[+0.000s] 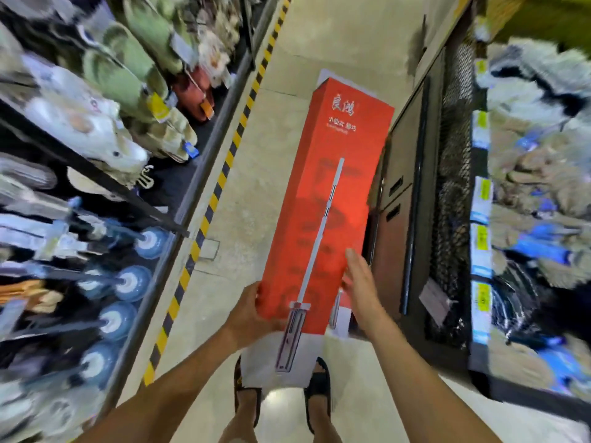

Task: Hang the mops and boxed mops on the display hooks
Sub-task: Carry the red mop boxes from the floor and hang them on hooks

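Observation:
A long red and white boxed mop, printed with a picture of a flat mop, stretches away from me above the aisle floor. My left hand grips its near left edge, fingers curled under the box. Against the right side of the box lies my right hand, its fingers straight. Mops with round blue fittings hang on the display at my left. More mop heads with blue parts hang on the display at my right.
Slippers fill the upper left rack. A yellow-black striped line runs along the floor beside the left shelving. A dark cabinet and a mesh panel stand at the right. My sandalled feet stand on the beige floor.

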A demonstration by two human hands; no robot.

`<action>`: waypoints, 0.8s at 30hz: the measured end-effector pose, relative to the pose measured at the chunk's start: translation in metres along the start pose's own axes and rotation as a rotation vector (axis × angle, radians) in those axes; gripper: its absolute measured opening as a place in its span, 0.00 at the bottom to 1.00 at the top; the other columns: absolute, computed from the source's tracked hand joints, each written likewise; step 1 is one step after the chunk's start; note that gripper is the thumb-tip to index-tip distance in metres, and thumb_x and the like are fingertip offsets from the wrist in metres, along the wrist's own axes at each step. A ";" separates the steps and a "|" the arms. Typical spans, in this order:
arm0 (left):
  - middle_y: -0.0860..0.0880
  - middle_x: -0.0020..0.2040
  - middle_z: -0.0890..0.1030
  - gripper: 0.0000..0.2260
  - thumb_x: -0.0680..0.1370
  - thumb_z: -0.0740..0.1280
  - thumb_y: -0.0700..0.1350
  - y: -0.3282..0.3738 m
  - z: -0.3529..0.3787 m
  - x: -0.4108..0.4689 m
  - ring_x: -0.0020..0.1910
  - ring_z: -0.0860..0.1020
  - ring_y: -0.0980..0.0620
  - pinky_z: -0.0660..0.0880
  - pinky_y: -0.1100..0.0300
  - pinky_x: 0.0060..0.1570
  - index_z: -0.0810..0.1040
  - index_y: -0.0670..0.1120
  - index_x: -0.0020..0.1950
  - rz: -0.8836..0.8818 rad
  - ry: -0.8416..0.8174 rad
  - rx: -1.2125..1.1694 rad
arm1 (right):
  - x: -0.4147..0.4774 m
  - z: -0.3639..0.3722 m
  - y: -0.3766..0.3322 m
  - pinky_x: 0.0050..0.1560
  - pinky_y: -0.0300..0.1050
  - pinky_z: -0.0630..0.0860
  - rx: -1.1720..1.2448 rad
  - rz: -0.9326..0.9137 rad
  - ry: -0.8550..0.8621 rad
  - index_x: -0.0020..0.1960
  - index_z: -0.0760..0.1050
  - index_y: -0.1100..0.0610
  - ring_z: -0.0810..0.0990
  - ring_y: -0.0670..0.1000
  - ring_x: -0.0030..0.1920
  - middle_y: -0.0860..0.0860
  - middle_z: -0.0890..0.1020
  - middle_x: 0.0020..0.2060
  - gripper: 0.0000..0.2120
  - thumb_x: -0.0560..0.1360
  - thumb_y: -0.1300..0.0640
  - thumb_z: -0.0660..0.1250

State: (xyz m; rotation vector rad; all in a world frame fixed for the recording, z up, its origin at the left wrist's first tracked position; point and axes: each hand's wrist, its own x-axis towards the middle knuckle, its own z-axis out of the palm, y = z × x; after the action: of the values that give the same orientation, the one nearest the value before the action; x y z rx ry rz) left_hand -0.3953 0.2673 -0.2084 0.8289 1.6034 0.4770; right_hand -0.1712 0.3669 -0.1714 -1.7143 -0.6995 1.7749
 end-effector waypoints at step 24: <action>0.57 0.78 0.67 0.61 0.57 0.73 0.80 -0.037 -0.064 -0.355 0.72 0.73 0.56 0.76 0.47 0.69 0.52 0.60 0.84 0.210 0.910 -0.673 | -0.255 0.177 0.043 0.62 0.45 0.76 -0.522 -0.399 -0.782 0.68 0.77 0.52 0.83 0.47 0.59 0.48 0.84 0.61 0.21 0.83 0.42 0.60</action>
State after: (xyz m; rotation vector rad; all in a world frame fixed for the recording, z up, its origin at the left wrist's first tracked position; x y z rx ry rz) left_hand -0.4529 -0.0101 0.0179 0.2403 1.9533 1.6088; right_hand -0.3456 0.1587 -0.0159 -0.9712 -1.8224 2.0464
